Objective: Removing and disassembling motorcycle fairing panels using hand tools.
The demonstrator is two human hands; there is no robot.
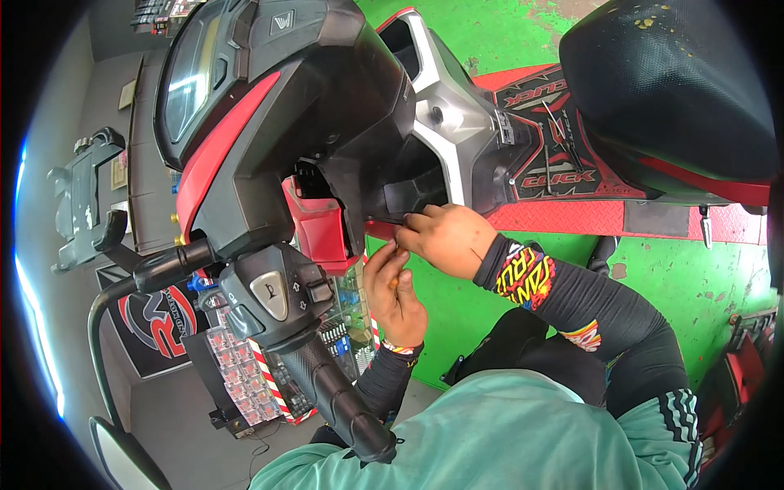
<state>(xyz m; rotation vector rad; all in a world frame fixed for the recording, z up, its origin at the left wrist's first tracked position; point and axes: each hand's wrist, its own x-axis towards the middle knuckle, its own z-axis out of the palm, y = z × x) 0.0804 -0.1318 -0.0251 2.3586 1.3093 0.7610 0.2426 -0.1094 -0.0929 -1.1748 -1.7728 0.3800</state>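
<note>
A black, red and silver scooter stands before me, its front body (351,122) beside my hands. My right hand (452,238) is closed, its fingertips pressed at the lower edge of the body next to a red panel strip (380,229). What they pinch is hidden. Just below it, my left hand (397,302) is turned palm up with fingers bent and tips raised toward the same edge. A small orange spot shows between its fingers, too small to name. To the left, a red inner panel (318,229) shows in a gap of the dark cover.
The handlebar grip (331,392) and switch housing (273,294) stand close to my left arm. A mirror (122,457) juts out at lower left. Thin metal tools (547,155) lie on the footboard, near the seat (665,82). A display case (347,327) stands behind the handlebar.
</note>
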